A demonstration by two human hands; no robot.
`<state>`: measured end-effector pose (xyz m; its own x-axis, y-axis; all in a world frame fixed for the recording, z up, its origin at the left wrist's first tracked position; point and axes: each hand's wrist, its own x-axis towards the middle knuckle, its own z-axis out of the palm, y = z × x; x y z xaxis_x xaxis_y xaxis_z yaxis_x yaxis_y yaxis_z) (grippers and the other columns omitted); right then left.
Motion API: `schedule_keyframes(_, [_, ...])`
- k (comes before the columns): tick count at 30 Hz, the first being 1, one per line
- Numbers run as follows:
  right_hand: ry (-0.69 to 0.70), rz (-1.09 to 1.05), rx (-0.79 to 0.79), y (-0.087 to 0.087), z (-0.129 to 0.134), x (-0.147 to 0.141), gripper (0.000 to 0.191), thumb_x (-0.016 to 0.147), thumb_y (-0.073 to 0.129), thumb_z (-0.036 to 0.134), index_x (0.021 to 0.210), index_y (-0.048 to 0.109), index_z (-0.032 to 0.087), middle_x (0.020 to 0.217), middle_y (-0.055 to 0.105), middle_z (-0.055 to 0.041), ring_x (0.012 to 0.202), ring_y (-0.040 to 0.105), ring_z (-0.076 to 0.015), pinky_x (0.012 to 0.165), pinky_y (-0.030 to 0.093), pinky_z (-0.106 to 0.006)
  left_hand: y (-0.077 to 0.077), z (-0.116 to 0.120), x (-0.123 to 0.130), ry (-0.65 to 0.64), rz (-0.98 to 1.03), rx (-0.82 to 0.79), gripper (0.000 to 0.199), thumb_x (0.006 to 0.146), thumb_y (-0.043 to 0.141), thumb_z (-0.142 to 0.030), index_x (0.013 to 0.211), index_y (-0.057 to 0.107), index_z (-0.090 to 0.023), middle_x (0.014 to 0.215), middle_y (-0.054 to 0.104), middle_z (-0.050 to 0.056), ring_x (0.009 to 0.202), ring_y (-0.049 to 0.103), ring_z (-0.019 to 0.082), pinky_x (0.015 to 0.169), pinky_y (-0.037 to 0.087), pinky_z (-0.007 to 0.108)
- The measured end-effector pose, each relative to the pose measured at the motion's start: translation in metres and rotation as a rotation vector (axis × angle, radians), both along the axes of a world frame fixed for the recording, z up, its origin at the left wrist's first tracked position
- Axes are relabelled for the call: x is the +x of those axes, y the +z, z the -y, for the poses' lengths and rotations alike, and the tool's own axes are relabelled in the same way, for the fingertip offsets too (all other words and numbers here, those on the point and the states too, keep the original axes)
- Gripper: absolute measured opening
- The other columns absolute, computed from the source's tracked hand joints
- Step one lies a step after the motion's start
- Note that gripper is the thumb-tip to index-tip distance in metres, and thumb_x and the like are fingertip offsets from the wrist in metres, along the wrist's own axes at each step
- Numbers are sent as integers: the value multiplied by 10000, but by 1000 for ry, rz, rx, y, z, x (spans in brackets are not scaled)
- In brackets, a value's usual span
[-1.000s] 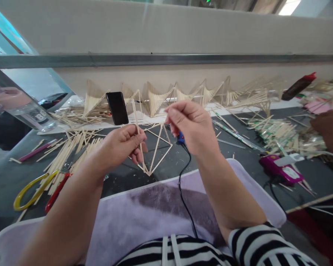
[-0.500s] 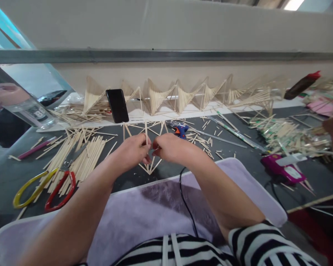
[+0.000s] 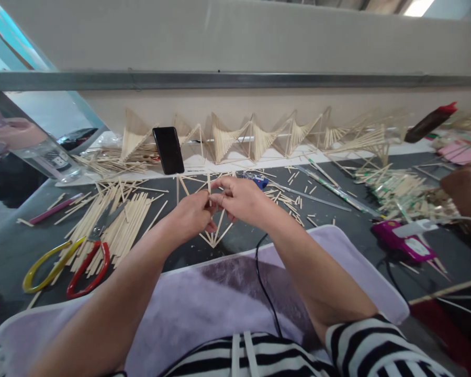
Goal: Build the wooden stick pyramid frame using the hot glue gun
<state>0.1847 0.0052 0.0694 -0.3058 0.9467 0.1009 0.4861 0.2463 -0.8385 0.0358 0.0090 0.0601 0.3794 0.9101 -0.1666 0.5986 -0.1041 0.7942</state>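
A thin stick is being pinched by the left hand and the right hand, fingers pressed together, on the unfinished stick frame at desk centre. Toward 10 o'clock, loose sticks are lying unused. At 12 o'clock, finished frames are standing in a row.

Top: my black-and-white striped shirt, horizontal bands.
Sleeves: short, striped cuff at right elbow.
Forearms: bare, no jewellery visible.
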Motion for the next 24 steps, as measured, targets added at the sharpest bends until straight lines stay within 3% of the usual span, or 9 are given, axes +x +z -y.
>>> schedule_keyframes(6, [-93, -129, 202, -15, -4, -13, 127, 818, 497, 320, 869, 557, 220, 531, 512, 57, 459, 460, -88, 497, 364, -221, -5, -2, -3, -32, -33, 13, 91, 715, 470, -198, 677, 552, -195, 551, 629, 32, 531, 642, 221, 499, 482, 291])
schedule_keyframes(10, [-111, -63, 294, -22, -7, -17, 121, 826, 473, 317, 824, 535, 213, 573, 513, 50, 530, 471, -98, 540, 353, -216, 9, -4, -17, -73, -165, 61, 89, 703, 498, -241, 653, 557, -197, 500, 603, 8, 477, 614, 188, 468, 457, 258])
schedule_keyframes(13, [-120, -7, 329, -25, -9, -19, 110, 824, 472, 298, 804, 527, 204, 601, 520, 45, 550, 470, -98, 551, 339, -208, 25, -7, -35, 2, -176, 53, 146, 710, 519, -321, 652, 553, -191, 462, 561, -13, 438, 582, 164, 419, 439, 234])
schedule_keyframes(16, [-139, 72, 346, -31, -10, -23, 99, 817, 472, 264, 763, 521, 197, 594, 517, 41, 540, 467, -98, 532, 314, -205, 33, -16, -53, 156, -97, 121, 174, 705, 548, -350, 684, 561, -178, 464, 517, -28, 419, 544, 135, 373, 416, 207])
schedule_keyframes(20, [-200, 184, 402, -43, -11, -31, 94, 817, 453, 241, 807, 536, 197, 625, 550, 16, 557, 498, -116, 521, 296, -218, 27, -33, -65, 332, 79, 296, 195, 680, 587, -312, 813, 589, -169, 676, 581, -4, 469, 562, 113, 373, 430, 196])
schedule_keyframes(24, [-225, 232, 364, -49, -10, -36, 133, 826, 432, 248, 881, 542, 197, 662, 599, -13, 590, 545, -137, 529, 314, -223, 13, -44, -62, 320, 212, 344, 319, 703, 585, -341, 973, 597, -172, 873, 610, 36, 520, 583, 108, 378, 429, 194])
